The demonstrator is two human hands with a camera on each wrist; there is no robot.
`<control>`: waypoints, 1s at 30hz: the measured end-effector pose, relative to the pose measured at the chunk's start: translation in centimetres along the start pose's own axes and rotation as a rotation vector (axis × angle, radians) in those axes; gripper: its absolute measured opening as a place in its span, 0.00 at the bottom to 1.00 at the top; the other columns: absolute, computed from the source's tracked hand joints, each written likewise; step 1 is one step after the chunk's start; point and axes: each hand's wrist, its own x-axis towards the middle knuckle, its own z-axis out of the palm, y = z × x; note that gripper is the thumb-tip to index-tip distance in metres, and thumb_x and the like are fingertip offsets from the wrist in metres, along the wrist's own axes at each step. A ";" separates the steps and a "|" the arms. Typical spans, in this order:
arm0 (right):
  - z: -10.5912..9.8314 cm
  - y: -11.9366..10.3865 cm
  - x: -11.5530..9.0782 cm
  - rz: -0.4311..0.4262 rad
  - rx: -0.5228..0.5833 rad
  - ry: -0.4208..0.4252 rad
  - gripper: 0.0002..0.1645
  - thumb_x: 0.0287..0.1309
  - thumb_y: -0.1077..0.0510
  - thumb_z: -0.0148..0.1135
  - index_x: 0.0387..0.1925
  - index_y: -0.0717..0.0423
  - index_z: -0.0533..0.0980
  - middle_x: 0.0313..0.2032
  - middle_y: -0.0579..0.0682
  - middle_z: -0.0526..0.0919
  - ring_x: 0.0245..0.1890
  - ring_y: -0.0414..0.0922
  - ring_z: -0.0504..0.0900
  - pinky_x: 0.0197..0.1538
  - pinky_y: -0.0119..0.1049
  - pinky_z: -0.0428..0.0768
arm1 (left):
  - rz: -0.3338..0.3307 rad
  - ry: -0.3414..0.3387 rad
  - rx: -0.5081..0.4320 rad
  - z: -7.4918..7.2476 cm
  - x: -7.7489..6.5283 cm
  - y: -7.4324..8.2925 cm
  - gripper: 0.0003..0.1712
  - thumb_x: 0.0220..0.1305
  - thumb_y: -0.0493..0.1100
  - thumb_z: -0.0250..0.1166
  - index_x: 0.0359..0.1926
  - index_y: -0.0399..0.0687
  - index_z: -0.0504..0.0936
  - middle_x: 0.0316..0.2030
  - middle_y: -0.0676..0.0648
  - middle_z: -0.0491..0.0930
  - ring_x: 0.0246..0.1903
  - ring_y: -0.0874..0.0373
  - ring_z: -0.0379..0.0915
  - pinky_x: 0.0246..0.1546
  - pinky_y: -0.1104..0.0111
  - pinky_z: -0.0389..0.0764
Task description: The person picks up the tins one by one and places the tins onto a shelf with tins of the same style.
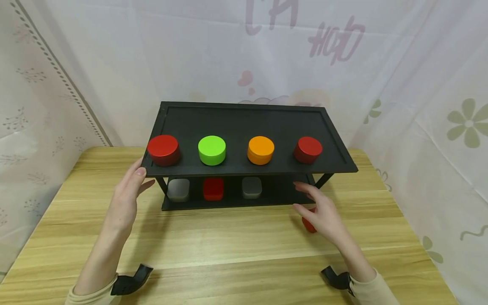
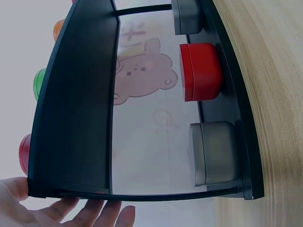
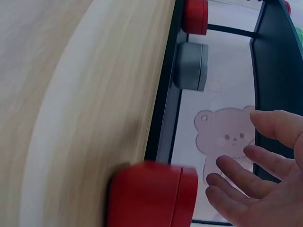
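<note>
A two-tier black shelf (image 1: pixel 244 123) stands on the wooden table. My left hand (image 1: pixel 126 199) is at its left end, the thumb touching the front corner of the upper tier and the relaxed fingers beside and below it. My right hand (image 1: pixel 324 216) hovers in front of the shelf's lower right end, fingers spread and holding nothing. Partly hidden beneath it in the head view is a red lidded tin (image 3: pixel 151 194), with rounded corners, at the lower tier's front edge. On the lower tier stand a silver tin (image 1: pixel 178 190), a red square tin (image 1: pixel 213 189) and a grey tin (image 1: pixel 251 188).
Along the upper tier's front stand a large red round tin (image 1: pixel 164 150), a green round tin (image 1: pixel 212 150), an orange round tin (image 1: pixel 261 150) and a smaller red round tin (image 1: pixel 308 150). A printed curtain (image 1: pixel 190 55) hangs behind and beside the table (image 1: pixel 228 245).
</note>
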 end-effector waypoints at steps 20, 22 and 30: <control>-1.7 2.1 -2.7 0.046 -0.066 -0.019 0.38 0.61 0.55 0.74 0.70 0.56 0.71 0.67 0.54 0.78 0.64 0.54 0.78 0.67 0.44 0.80 | 0.011 0.007 -0.005 0.1 0.0 0.0 0.28 0.83 0.52 0.45 0.77 0.50 0.65 0.70 0.58 0.70 0.65 0.65 0.65 0.56 0.83 0.74; -1.8 2.4 -2.9 0.054 -0.070 -0.029 0.39 0.60 0.55 0.75 0.70 0.57 0.71 0.67 0.55 0.77 0.65 0.55 0.78 0.67 0.48 0.80 | 0.010 0.009 -0.010 0.1 0.0 0.0 0.28 0.83 0.52 0.45 0.77 0.51 0.65 0.69 0.58 0.70 0.66 0.65 0.65 0.56 0.83 0.74; -2.1 3.1 -3.8 0.118 -0.076 -0.101 0.43 0.57 0.54 0.77 0.72 0.57 0.69 0.68 0.58 0.75 0.64 0.59 0.77 0.63 0.60 0.82 | -0.003 0.008 0.002 0.1 0.0 0.0 0.28 0.83 0.53 0.44 0.77 0.52 0.65 0.71 0.57 0.69 0.67 0.64 0.63 0.57 0.83 0.74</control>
